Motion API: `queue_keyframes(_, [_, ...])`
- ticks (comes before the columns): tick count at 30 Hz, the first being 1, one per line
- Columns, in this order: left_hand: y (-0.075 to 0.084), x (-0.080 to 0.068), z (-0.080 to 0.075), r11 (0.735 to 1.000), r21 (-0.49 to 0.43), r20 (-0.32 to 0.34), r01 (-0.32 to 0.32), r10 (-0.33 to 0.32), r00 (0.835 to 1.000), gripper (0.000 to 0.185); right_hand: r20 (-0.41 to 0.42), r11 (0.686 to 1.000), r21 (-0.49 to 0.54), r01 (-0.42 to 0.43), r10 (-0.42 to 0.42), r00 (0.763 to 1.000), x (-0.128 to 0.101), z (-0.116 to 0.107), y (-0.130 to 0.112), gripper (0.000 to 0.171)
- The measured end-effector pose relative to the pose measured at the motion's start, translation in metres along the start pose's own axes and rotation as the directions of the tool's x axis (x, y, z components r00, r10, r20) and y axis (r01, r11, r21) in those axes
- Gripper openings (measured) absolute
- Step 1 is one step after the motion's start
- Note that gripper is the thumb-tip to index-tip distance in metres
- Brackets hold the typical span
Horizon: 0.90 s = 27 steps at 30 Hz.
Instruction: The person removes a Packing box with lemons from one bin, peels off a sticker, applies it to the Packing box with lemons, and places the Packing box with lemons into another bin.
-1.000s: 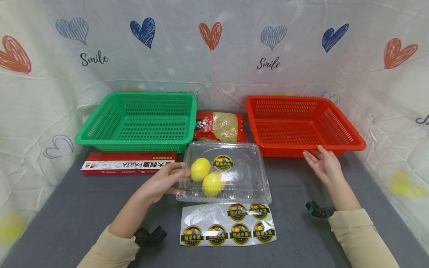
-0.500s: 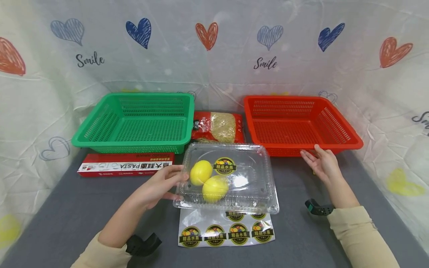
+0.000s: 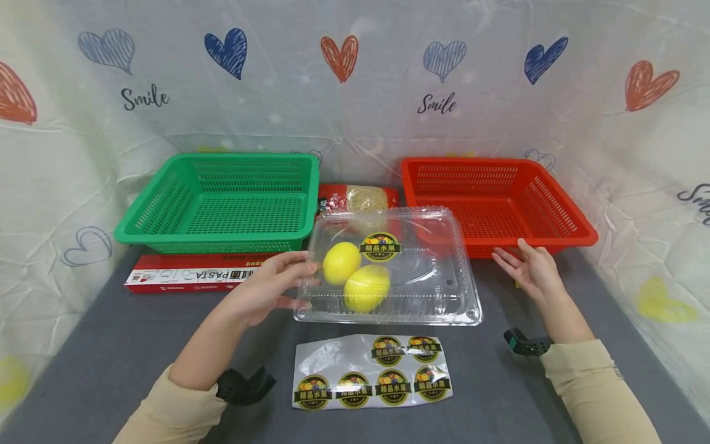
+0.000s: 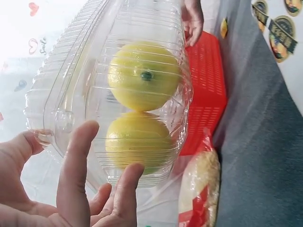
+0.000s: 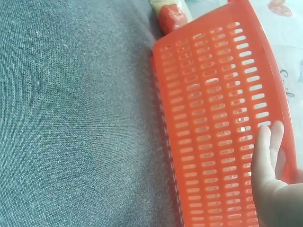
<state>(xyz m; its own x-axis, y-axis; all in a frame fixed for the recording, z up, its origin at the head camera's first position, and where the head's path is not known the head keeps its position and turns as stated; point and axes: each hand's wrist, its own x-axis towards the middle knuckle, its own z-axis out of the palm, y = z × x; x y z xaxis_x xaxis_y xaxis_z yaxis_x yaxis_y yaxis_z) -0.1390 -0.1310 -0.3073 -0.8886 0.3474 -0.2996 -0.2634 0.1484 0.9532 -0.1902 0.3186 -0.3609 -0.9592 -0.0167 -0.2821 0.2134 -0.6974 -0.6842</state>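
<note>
At nine o'clock on the grey cloth surface sits an empty green slotted plastic basket, with a long red-and-white cardboard pasta box lying just in front of it. Moving right, the person's left hand has its grip curled round the left edge of a clear plastic clamshell box, thumb on the lid and fingers beneath; the box is lifted and tilted, near the centre of the scene. Two yellow lemons lie touching inside it, toward the held end, under a round fruit sticker. A red bag of grain lies at twelve o'clock behind the box; a glossy sheet of round stickers lies at six o'clock. At three o'clock the right hand rests open, fingers straight against the near wall of the red slotted plastic basket, holding nothing. Judging from the one-sided hold, the carry goes best kept level and slow, so the lemons do not roll and tip the box.
</note>
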Motion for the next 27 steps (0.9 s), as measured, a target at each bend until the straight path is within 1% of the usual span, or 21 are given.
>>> queue_keyframes(4, [0.013,0.006,0.003,1.0,-0.01,0.003,-0.018,0.018,1.0,0.067,0.026,1.0,0.022,0.008,-0.009,1.0,-0.001,-0.001,0.0,0.045])
queue_keyframes(7, [0.022,0.012,0.007,0.999,-0.014,0.0,-0.029,0.029,1.0,0.066,0.036,1.0,0.019,0.009,-0.01,0.999,-0.001,-0.001,0.0,0.044])
queue_keyframes(11, [0.034,0.021,0.014,0.999,-0.035,-0.017,-0.029,0.028,0.999,0.065,0.026,1.0,0.008,0.009,-0.01,1.0,-0.001,-0.001,0.0,0.045])
queue_keyframes(15, [0.042,0.035,0.021,0.998,-0.037,-0.035,-0.042,0.04,0.999,0.063,0.022,1.0,0.014,0.016,-0.016,1.0,-0.001,-0.001,-0.001,0.045])
queue_keyframes(17, [0.045,0.043,0.025,0.998,-0.04,-0.047,-0.052,0.05,0.998,0.061,0.023,1.0,0.015,0.006,-0.007,1.0,-0.001,0.0,0.0,0.043])
queue_keyframes(20, [0.05,0.055,0.031,0.996,-0.049,-0.067,-0.07,0.066,0.996,0.058,0.037,1.0,0.006,-0.003,0.002,0.999,0.0,0.0,0.0,0.036])
queue_keyframes(22, [0.053,0.062,0.035,0.996,-0.05,-0.083,-0.075,0.071,0.994,0.054,0.038,1.0,-0.001,-0.006,0.006,0.999,0.0,0.0,0.0,0.034])
queue_keyframes(24, [0.056,0.068,0.039,0.995,-0.055,-0.097,-0.078,0.072,0.993,0.054,0.037,1.0,-0.006,-0.001,0.001,0.999,0.0,0.0,-0.001,0.035])
queue_keyframes(27, [0.06,0.075,0.045,0.994,-0.076,-0.108,-0.076,0.068,0.992,0.055,0.007,1.0,-0.014,-0.004,0.004,1.0,-0.001,0.0,-0.001,0.042])
